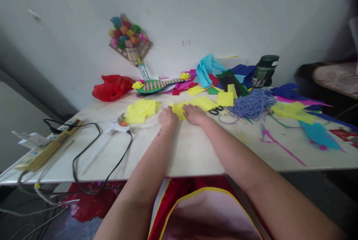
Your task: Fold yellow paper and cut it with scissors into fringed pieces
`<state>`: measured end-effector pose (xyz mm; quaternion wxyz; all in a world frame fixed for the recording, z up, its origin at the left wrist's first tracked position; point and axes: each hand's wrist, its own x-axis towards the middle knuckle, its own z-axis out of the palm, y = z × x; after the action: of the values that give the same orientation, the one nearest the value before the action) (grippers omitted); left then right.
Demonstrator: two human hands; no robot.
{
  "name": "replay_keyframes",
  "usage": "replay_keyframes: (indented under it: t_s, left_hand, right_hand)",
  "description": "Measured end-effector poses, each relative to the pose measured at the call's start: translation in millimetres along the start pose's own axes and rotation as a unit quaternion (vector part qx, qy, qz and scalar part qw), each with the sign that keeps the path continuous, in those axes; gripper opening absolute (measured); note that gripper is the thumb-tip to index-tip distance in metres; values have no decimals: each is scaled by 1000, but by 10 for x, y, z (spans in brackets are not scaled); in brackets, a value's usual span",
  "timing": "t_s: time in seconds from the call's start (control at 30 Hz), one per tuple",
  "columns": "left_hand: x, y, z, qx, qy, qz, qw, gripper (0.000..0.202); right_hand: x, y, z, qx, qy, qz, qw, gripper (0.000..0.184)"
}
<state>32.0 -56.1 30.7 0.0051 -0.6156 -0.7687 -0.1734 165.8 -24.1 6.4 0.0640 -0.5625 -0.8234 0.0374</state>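
A long strip of yellow crepe paper (205, 102) lies across the middle of the table. My left hand (168, 117) is closed at the strip's left end, its fingers bent and pinching the edge. Flat on the strip just to the right rests my right hand (195, 114), fingers stretched out and pressing it down. Beside my left hand is a loose pile of yellow crepe paper (141, 111). A small yellow paper square (225, 99) sits at the strip's right end, and black scissor handles (216, 110) poke out below it.
A white glue gun (117, 127) and a power strip (47, 146) with trailing cords are at left. Behind stand red crepe paper (112, 87), a green decorated craft piece (159, 85) and a dark bottle (265, 71). Tangled purple-blue yarn (248, 105) and coloured scraps lie at right.
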Motion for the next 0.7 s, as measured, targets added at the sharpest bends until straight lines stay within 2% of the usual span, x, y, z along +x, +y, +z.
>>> replay_keyframes:
  t_s: [0.1,0.2,0.3,0.47,0.7]
  left_hand:
    - [5,5,-11,3,-12,1,1000,38]
    - [6,31,1,23,-7,29,999,38]
    - [3,64,17,51,0,56,997,33]
    - [-13,81,28,74,-21,92,993,27]
    - [-45,70,-16,45,-3,91,995,38]
  right_hand:
    - [7,7,13,-1,1,0,1000,51]
    - [6,7,15,3,3,1,1000,51]
    - [5,3,10,8,-3,3,1000,51]
    - [5,1,6,7,-5,3,1000,52]
    - [-1,-8,-5,9,-9,3,1000,52]
